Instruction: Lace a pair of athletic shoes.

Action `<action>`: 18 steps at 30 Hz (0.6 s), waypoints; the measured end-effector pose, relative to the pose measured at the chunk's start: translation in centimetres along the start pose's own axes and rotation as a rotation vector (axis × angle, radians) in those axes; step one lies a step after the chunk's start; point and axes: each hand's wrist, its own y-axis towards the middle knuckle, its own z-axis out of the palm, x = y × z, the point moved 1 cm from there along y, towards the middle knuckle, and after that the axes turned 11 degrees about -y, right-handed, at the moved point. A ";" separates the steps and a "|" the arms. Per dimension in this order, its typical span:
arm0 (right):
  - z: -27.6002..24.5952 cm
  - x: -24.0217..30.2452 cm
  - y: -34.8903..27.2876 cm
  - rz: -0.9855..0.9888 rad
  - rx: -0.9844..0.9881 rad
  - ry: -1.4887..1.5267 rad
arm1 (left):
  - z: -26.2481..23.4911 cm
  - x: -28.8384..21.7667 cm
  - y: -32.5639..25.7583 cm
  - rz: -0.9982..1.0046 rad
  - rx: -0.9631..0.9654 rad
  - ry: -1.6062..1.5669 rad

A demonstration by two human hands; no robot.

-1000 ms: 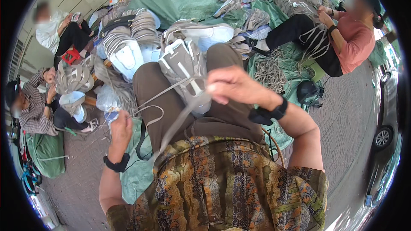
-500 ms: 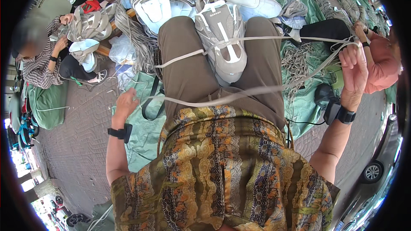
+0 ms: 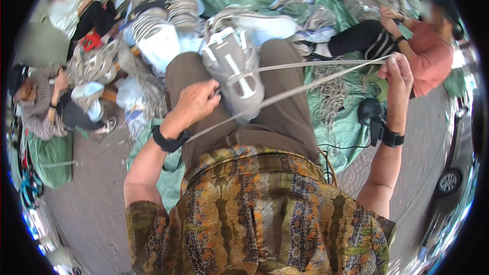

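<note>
My left hand (image 3: 196, 103) has come up onto the grey shoe (image 3: 235, 69) on my lap, fingers pressing it; right hand (image 3: 397, 74), clenched, pulls the laces (image 3: 305, 87) taut rightward — tightening now.

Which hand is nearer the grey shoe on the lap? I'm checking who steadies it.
Left. The left hand rests beside the grey shoe; the right hand is out to the side, pulling the laces taut.
</note>
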 end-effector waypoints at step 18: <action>-2.9 -3.6 0.3 -0.126 -0.381 0.071 | -3.5 6.1 -8.8 -0.174 -0.165 -0.258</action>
